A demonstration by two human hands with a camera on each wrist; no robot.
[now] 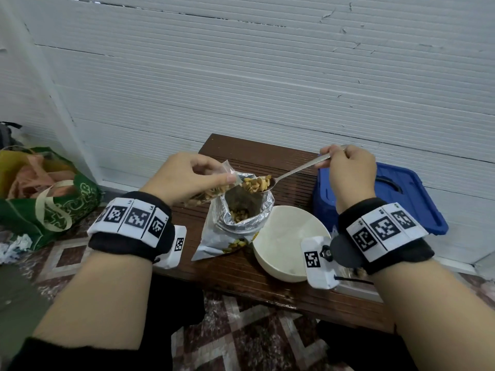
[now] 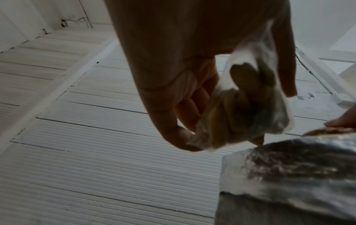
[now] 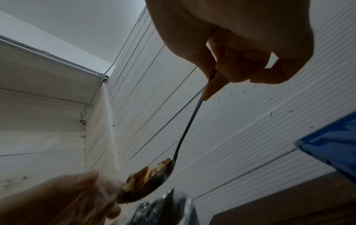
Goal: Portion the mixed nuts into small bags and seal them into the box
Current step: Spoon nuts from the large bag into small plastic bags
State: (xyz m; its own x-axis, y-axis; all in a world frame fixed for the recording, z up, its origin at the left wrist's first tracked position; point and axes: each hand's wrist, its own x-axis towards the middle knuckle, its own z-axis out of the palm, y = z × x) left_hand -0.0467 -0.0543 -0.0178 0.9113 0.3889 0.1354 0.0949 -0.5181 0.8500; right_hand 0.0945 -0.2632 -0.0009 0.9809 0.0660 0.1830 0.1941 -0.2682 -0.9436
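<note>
Left hand (image 2: 185, 64), seen from the wrist, pinching a small clear plastic bag (image 2: 248, 106) partly filled with pale brown nuts (image 2: 242, 77). Below it, at lower right, the crinkled silver foil rim of a larger pouch (image 2: 289, 164). Behind, a white ribbed panel wall (image 2: 96, 152).

Hidden, cropped and blurred parts

In the head view the left hand (image 1: 187, 178) covers most of the small clear bag (image 1: 214, 192), and the right hand (image 1: 349, 172) hides the spoon (image 1: 294, 171) handle's end. The right wristband (image 1: 380, 231) blocks the blue box (image 1: 407, 194) corner and part of the white bowl (image 1: 284, 236). The foil nut pouch (image 2: 289, 175) is blurred and cropped in the left wrist view; its print is unreadable.
</note>
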